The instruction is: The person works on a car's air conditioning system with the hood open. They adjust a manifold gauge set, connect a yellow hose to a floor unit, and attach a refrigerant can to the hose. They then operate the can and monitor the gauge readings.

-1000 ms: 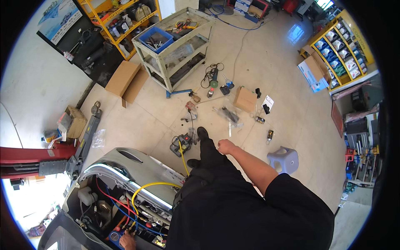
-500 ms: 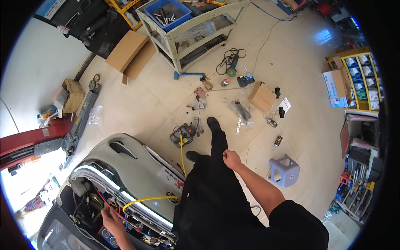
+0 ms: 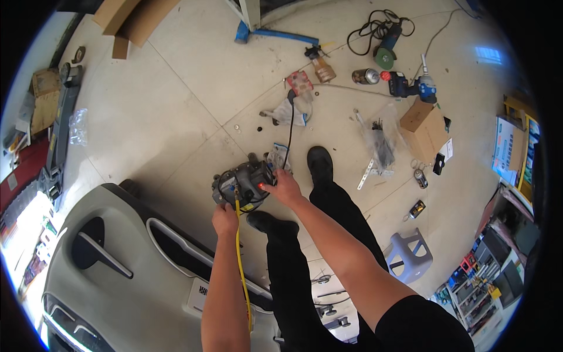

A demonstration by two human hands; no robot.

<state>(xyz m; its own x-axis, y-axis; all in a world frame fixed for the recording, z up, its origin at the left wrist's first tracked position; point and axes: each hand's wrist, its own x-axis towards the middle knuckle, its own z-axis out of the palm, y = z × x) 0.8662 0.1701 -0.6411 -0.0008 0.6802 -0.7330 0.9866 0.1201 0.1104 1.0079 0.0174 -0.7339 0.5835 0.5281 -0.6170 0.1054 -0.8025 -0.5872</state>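
One dark electric pump (image 3: 241,176) sits on the tiled floor (image 3: 182,132), just beyond the left black shoe (image 3: 272,224), near a grey car bumper (image 3: 158,293). Left hand (image 3: 225,220): fingers curled at pump's near-left edge, beside yellow hose (image 3: 241,270); can't tell if gripping. Right hand (image 3: 285,189): loosely spread, thumb at lit red switch (image 3: 261,185), fingers near black power cord (image 3: 290,126). Angle grinder (image 3: 386,48) lies farther off.

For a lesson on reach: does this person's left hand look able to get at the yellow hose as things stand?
Probably yes: the left hand is at the dark machine, right beside the yellow hose, with nothing visible between them.
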